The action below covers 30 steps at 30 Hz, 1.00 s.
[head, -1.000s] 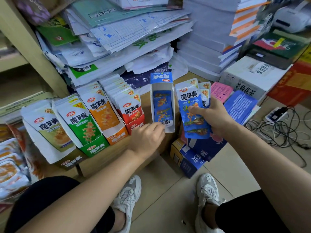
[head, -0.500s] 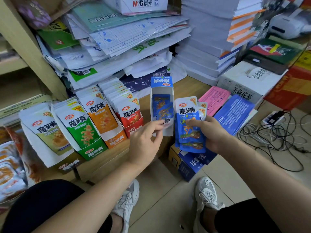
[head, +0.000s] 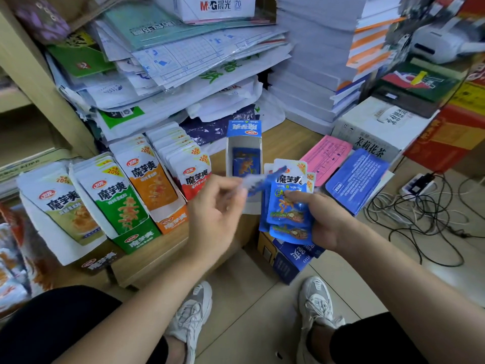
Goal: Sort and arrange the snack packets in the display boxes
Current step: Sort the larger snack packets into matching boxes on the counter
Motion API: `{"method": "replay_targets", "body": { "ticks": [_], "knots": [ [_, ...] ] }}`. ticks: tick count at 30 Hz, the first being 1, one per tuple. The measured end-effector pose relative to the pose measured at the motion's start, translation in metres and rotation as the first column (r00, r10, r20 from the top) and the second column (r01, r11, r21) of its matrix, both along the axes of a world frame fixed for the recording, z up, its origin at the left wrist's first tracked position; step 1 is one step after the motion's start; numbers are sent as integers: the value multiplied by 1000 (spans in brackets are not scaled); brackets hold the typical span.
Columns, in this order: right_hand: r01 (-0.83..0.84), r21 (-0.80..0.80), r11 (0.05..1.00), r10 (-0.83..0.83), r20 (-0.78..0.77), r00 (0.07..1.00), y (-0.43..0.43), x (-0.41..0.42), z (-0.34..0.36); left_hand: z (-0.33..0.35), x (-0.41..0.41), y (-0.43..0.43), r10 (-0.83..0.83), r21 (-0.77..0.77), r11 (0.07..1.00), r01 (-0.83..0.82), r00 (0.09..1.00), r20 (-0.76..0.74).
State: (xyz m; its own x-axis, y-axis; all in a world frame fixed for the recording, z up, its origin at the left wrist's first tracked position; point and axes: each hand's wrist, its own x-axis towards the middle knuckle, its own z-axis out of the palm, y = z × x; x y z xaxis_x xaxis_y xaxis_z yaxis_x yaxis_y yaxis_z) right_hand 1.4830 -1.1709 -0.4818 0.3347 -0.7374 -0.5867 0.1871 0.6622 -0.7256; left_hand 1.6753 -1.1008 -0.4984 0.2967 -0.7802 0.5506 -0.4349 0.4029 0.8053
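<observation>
L hand (head: 216, 208) pinched one blue packet (head: 262, 182) — blurred — just beside the stack of blue packets (head: 286, 214) gripped in the R hand (head: 330, 222), thumb across the front. Just behind stood the open blue display box (head: 244, 130) on the tabletop (head: 288, 137), w/ pkts (head: 246, 164) inside.

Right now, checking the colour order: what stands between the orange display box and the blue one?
The row of red packets in its box, as the head view shows.
</observation>
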Motion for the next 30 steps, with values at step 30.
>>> {"method": "replay_targets", "body": {
  "ticks": [30],
  "knots": [
    [-55, -443, 895, -113, -345, 932, -27, -10, -25, -39, 10, -108, -545, 548, 757, -356, 117, 830]
  ]
}}
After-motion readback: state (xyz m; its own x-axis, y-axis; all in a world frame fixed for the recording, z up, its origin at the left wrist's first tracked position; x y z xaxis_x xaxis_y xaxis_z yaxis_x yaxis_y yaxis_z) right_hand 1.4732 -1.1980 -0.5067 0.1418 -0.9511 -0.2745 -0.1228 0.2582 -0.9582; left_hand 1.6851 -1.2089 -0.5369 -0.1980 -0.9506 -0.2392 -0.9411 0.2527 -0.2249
